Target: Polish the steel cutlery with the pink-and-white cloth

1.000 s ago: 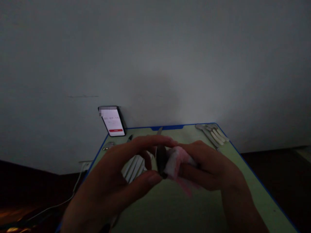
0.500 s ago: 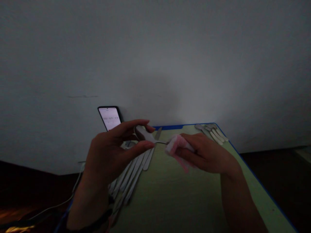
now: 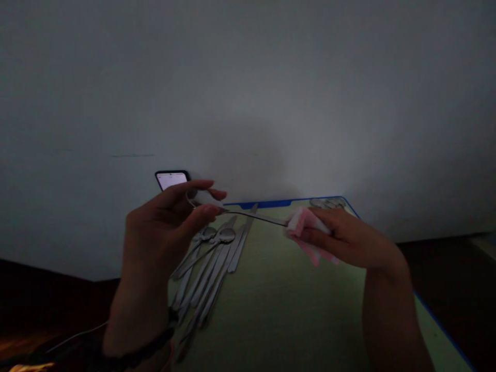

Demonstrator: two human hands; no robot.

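A metal spoon (image 3: 251,213) is held up above the table, lying almost level between my hands. My left hand (image 3: 166,227) pinches its bowl end between thumb and fingers. At the other end, my right hand (image 3: 341,235) is closed on a pink and white cloth (image 3: 306,227), which wraps the handle's end and hides it. Below and to the left, several knives and spoons (image 3: 209,279) lie in a loose pile on the table.
The pale green table (image 3: 271,310) has a blue edge and meets a grey wall (image 3: 248,103). A lit phone (image 3: 171,180) leans on the wall, partly behind my left hand. More cutlery (image 3: 328,202) lies at the far right corner. A white cable (image 3: 81,332) runs at lower left.
My right hand and the cloth have slid right along the handle, baring more of the spoon. My left hand has shifted left with the bowl, uncovering spoons in the pile.
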